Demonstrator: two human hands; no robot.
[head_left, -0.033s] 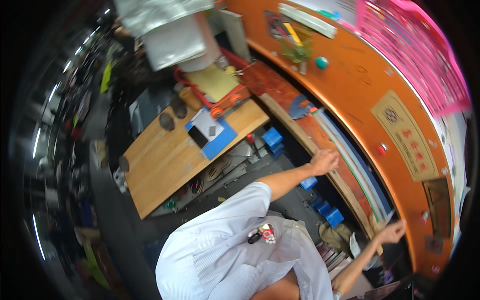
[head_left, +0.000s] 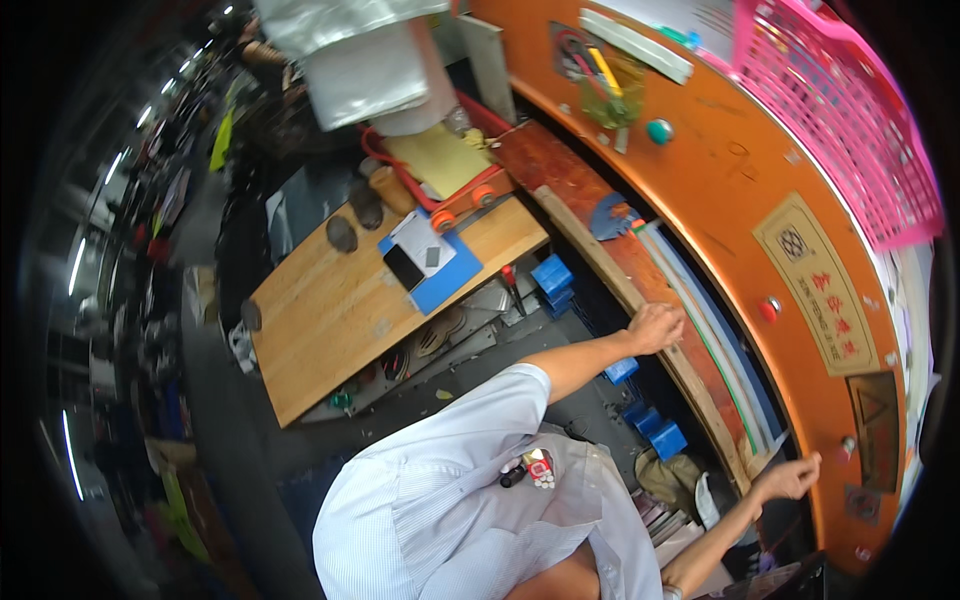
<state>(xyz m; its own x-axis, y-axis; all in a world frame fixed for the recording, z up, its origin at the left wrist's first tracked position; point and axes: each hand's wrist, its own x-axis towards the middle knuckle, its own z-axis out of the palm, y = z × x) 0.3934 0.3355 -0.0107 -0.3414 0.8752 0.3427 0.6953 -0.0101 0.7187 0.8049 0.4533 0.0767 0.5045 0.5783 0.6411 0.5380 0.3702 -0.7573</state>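
Note:
My left hand [head_left: 657, 328] is curled into a loose fist over the wooden rail [head_left: 588, 246] along the machine's near side. Whatever its fingers hold, if anything, is hidden. Farther right, my right hand [head_left: 787, 478] is at the lower edge of the orange machine panel [head_left: 715, 200], with its fingers bent together. I cannot make out anything in them. Between rail and panel lies the reddish machine bed [head_left: 683, 320], with long white and green strips [head_left: 705, 325] along it. A red button [head_left: 769, 308] and a green button [head_left: 659, 131] stand out from the panel.
A wooden table [head_left: 310, 330] at left bears a blue clipboard [head_left: 450, 280], a phone [head_left: 403, 268] and dark rounded pieces. Behind it is a red basket [head_left: 480, 118]. Blue blocks [head_left: 665, 440] sit below the rail. A pink basket [head_left: 840, 120] rests on top of the machine.
The whole view has shifted slightly, so the table and machine appear farther right. Both hands keep nearly the same places at the machine.

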